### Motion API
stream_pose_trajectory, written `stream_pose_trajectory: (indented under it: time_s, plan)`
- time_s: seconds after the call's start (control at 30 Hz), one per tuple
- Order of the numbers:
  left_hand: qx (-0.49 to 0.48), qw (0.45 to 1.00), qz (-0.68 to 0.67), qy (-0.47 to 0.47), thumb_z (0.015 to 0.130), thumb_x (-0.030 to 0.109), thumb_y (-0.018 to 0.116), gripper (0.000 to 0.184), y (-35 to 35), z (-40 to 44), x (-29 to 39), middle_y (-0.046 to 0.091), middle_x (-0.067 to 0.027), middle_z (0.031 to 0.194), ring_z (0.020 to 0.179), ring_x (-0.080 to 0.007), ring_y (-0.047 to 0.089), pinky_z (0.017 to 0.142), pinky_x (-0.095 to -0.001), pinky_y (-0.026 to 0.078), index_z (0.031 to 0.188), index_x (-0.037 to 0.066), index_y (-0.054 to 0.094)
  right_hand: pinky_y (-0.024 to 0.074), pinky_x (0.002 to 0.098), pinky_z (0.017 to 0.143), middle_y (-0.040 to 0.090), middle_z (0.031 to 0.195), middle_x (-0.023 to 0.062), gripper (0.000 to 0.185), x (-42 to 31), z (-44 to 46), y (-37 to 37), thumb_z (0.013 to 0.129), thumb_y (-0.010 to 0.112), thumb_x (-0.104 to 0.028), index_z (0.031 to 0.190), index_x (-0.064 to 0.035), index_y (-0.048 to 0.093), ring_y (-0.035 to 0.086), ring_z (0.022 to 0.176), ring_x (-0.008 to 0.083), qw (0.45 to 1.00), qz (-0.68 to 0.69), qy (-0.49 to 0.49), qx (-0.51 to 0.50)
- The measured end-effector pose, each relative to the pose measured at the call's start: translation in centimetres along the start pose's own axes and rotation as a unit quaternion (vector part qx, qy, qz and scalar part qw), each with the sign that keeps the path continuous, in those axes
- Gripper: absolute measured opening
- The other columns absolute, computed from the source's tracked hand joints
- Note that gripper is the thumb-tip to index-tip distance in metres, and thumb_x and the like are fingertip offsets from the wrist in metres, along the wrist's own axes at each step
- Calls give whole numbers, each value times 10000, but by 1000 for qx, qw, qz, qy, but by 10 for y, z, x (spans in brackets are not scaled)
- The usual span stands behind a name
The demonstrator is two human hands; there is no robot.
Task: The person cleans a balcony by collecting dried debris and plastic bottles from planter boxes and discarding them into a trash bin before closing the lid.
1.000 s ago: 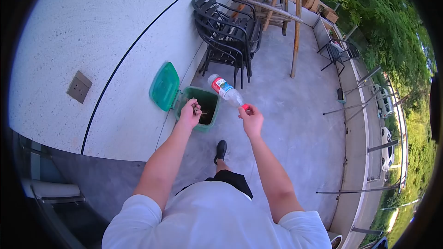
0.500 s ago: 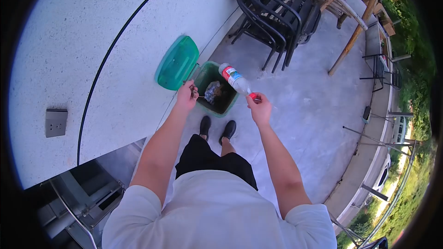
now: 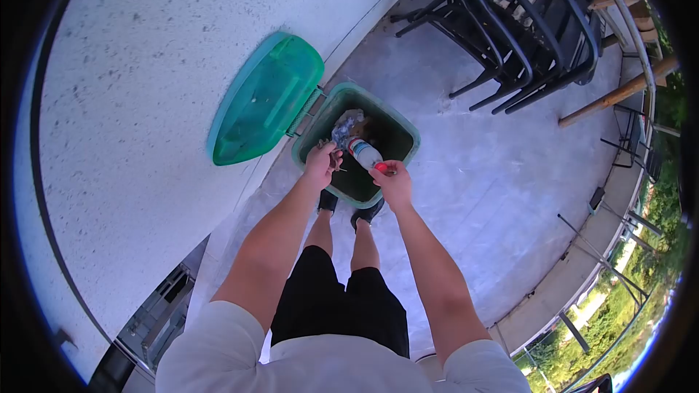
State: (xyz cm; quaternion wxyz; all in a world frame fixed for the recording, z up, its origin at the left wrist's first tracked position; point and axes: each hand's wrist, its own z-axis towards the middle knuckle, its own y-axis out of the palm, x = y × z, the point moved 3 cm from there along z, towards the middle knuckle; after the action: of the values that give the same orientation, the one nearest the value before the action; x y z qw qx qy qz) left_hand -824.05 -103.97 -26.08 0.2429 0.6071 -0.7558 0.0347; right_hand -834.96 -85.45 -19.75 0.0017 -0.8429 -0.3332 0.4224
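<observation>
A clear plastic bottle (image 3: 365, 153) with a red, white and blue label hangs over the mouth of a green trash bin (image 3: 409, 131). Its red cap end is pinched in my right hand (image 3: 394, 185). My left hand (image 3: 318, 166) is closed, above the bin's near left side, with small brownish bits and a thin stick-like piece between the fingers; their kind is unclear. The bin's green lid (image 3: 268, 105) is swung back against the wall. Crumpled silvery wrapping (image 3: 347, 124) lies inside the dark bin.
A speckled white wall (image 3: 145, 87) rises on the left behind the bin. Stacked black metal chairs (image 3: 510, 29) stand on the concrete floor (image 3: 473, 196) at the upper right. My feet, in dark shoes (image 3: 368, 213), are close to the bin. A low ledge with railing curves along the right.
My right hand has lowered the bottle and moved left, bringing it over the bin opening. My left hand has shifted to the right over the bin's edge. The view has come closer to the bin.
</observation>
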Motion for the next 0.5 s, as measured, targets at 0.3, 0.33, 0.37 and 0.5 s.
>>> stream_pose_trajectory:
  time_s: [0.3, 0.33, 0.37, 0.5]
  plan:
    - [15, 993, 111, -38, 959, 123, 544, 419, -18, 125, -46, 607, -26, 1207, 1068, -161, 589, 927, -419, 491, 1371, 124, 467, 545, 295, 619, 665, 868, 106, 440, 102, 159, 109, 714, 852, -143, 1029, 29, 597, 662, 647, 152, 985, -145, -96, 18]
    - [-28, 993, 102, -58, 956, 126, 561, 564, -23, 139, -52, 538, 11, 1327, 1199, -167, 495, 1042, -498, 379, 1487, 177, 375, 548, 299, 639, 683, 887, 115, 447, 112, 168, 116, 703, 862, -155, 1028, 23, 611, 675, 681, 152, 986, -140, -81, 25]
    - [-15, 992, 109, -60, 958, 147, 576, 539, -27, 146, -55, 548, 11, 1311, 1191, -164, 501, 1036, -487, 385, 1468, 172, 401, 543, 341, 713, 679, 914, 137, 460, 123, 174, 122, 692, 866, -180, 1025, 15, 617, 665, 771, 218, 988, -142, -52, 25]
    - [-3, 989, 138, -52, 957, 225, 639, 424, -23, 148, -64, 598, 16, 1237, 1178, -152, 528, 1013, -435, 403, 1357, 150, 519, 538, 403, 851, 699, 983, 174, 446, 133, 175, 124, 738, 826, -207, 1086, 0, 640, 667, 938, 333, 995, -91, 17, 23]
